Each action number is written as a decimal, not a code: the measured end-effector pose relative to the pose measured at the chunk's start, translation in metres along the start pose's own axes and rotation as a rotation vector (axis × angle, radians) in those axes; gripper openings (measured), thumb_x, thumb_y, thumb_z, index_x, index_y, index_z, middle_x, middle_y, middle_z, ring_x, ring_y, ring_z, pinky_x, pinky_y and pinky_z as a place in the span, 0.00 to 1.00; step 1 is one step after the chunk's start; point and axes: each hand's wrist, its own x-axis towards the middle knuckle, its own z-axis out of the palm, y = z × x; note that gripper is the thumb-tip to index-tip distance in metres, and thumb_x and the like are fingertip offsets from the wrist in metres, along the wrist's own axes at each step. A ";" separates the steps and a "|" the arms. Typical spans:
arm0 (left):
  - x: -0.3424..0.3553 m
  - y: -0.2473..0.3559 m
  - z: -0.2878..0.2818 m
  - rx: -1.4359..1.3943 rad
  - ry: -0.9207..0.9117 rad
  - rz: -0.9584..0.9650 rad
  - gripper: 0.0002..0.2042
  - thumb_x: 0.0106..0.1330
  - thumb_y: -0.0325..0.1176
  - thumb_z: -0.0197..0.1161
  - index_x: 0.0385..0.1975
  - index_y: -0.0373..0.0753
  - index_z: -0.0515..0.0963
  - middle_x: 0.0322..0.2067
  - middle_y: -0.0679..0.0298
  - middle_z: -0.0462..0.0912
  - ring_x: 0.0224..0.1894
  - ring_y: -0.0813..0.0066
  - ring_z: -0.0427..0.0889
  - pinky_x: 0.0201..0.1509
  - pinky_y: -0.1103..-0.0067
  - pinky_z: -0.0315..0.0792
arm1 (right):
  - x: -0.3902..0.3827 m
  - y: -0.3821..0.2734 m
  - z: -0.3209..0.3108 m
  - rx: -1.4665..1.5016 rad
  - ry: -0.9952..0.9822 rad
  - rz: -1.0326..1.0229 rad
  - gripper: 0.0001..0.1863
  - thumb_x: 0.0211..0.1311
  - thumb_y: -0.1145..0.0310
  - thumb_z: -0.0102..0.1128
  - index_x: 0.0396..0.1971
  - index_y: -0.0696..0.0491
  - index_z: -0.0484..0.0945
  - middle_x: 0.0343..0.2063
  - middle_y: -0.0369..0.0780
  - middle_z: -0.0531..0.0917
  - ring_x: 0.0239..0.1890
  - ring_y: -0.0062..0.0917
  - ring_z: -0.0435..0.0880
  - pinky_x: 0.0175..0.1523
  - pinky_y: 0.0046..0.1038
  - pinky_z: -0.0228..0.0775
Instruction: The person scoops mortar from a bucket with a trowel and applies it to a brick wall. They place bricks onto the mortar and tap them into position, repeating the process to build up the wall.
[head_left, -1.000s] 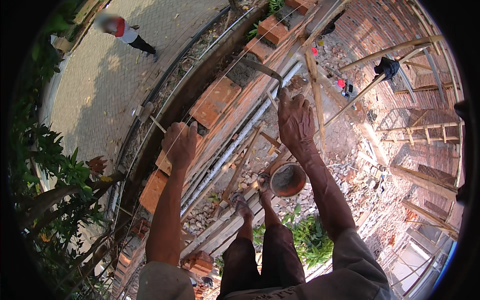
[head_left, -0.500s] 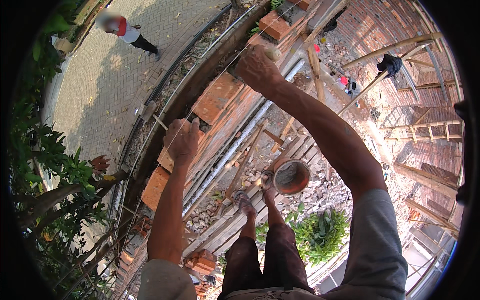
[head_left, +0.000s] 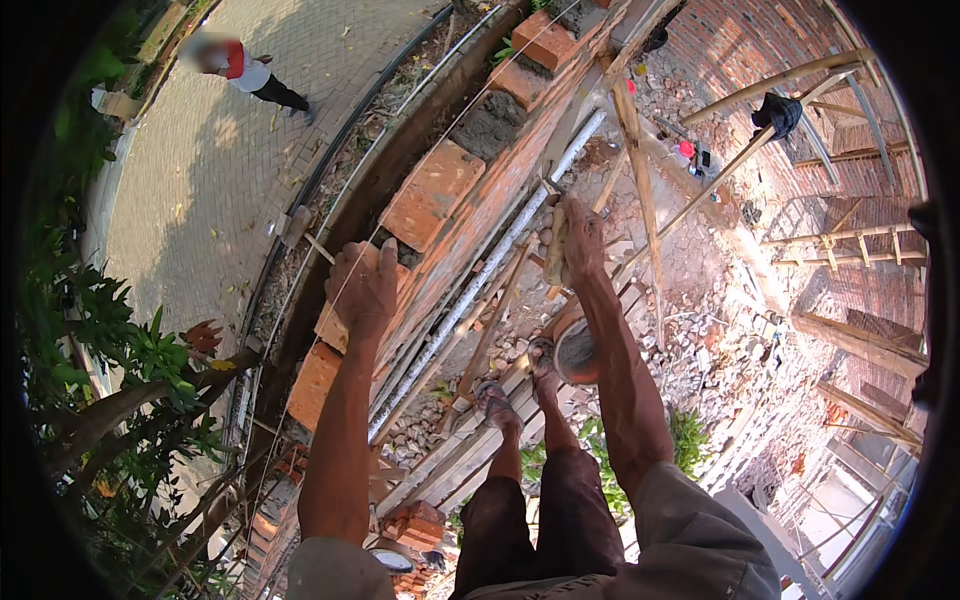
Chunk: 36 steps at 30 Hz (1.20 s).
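My left hand [head_left: 362, 288] is wrapped over a brick [head_left: 332, 326] on top of the wall, beside the taut string line. Its fingertips are hidden on the far side. Just beyond it lies a larger orange brick [head_left: 432, 193], and past that a bed of wet grey mortar [head_left: 490, 124]. My right hand [head_left: 582, 240] is closed around the handle of a trowel [head_left: 551, 188], held on the inner side of the wall. The grey blade points away from me, partly blending into the boards behind. Below my right forearm, a round bucket [head_left: 575, 356] is partly covered.
I stand on wooden planks [head_left: 455, 455] over rubble. A white pipe [head_left: 480, 275] runs along the wall. Bamboo poles [head_left: 770, 90] and timber props rise at the right. Leafy branches [head_left: 150, 350] crowd the left, and a person [head_left: 255, 78] is on the paved road.
My right hand has drawn back from above the wall to its inner side with the trowel, uncovering the mortar bed. My left hand stays on the brick. The person on the road has shifted slightly left.
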 end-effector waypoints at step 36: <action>0.025 -0.021 -0.008 -0.421 -0.284 -0.052 0.27 0.71 0.54 0.43 0.51 0.33 0.74 0.45 0.52 0.77 0.46 0.60 0.79 0.53 0.65 0.71 | -0.085 0.303 -0.352 -1.173 0.014 0.470 0.16 0.52 0.62 0.60 0.36 0.57 0.84 0.29 0.53 0.84 0.34 0.46 0.86 0.35 0.45 0.76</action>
